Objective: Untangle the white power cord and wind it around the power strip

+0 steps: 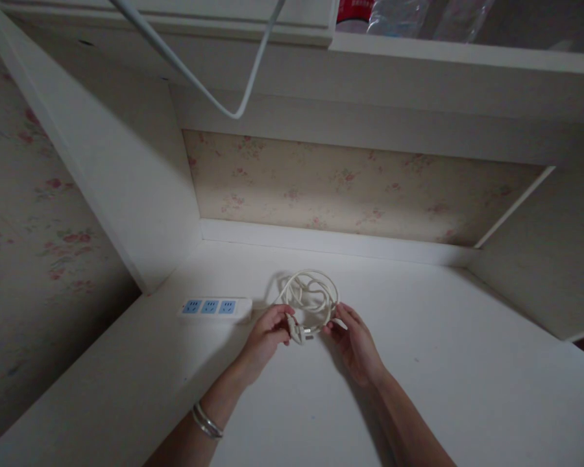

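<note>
A coiled white power cord [311, 295] lies on the white desk [467, 389], joined to a white power strip [215, 307] with blue sockets at its left. My left hand [267, 334] pinches the cord's plug [296, 332] at the near side of the coil. My right hand [354, 340] has its fingertips closed on the coil's right edge. A silver bracelet [205, 421] circles my left wrist.
The desk sits in an alcove with white side panels [126, 188] and floral wallpaper [345, 188] behind. A shelf [418, 58] overhead carries bottles [394, 16]. A white cable [224, 97] hangs down from above at the upper left.
</note>
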`<action>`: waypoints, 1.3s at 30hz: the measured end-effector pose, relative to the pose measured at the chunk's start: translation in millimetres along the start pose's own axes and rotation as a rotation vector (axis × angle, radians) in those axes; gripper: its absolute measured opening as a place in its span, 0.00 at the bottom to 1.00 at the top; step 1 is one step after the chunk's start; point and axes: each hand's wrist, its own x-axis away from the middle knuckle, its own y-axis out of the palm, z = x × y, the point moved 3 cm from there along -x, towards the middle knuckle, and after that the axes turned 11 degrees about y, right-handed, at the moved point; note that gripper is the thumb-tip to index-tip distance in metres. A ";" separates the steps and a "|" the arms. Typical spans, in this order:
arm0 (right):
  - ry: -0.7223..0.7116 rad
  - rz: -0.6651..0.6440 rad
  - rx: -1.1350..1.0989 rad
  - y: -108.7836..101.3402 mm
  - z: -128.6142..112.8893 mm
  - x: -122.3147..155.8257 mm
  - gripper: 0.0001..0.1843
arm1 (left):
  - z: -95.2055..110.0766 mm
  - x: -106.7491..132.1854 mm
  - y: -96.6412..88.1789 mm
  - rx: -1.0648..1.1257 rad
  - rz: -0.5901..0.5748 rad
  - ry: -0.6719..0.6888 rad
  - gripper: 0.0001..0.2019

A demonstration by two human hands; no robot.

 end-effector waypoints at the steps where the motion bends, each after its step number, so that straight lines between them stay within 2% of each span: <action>1: -0.007 -0.009 0.005 -0.8 0.0 -1.1 0.12 | -2.0 -0.8 -0.4 -0.072 -0.003 0.036 0.17; 5: -0.055 -0.017 0.115 -4.3 1.2 -4.3 0.12 | -11.0 -2.8 -5.8 -0.366 0.003 0.162 0.14; 10: -0.033 -0.038 0.238 -5.7 4.8 -4.7 0.15 | -8.5 -2.1 -17.9 -0.786 0.105 0.365 0.16; 14: -0.003 -0.123 0.303 -3.0 7.5 -3.0 0.15 | -2.8 -0.8 -23.2 -0.891 0.201 0.445 0.18; 18: -0.002 -0.140 0.343 -1.7 8.1 -2.1 0.13 | 0.8 -0.9 -23.0 -0.845 0.221 0.455 0.15; 25: -0.045 -0.047 0.343 -3.6 6.7 -2.0 0.17 | -2.7 -1.2 -22.9 -0.686 0.294 0.200 0.10; 32: -0.031 -0.013 0.324 -3.4 6.9 -3.2 0.19 | -2.5 -0.4 -16.8 -0.299 0.378 -0.027 0.19; 39: -0.032 -0.023 0.322 -0.9 6.9 -2.5 0.17 | 0.3 5.2 -9.2 -0.030 0.303 -0.126 0.24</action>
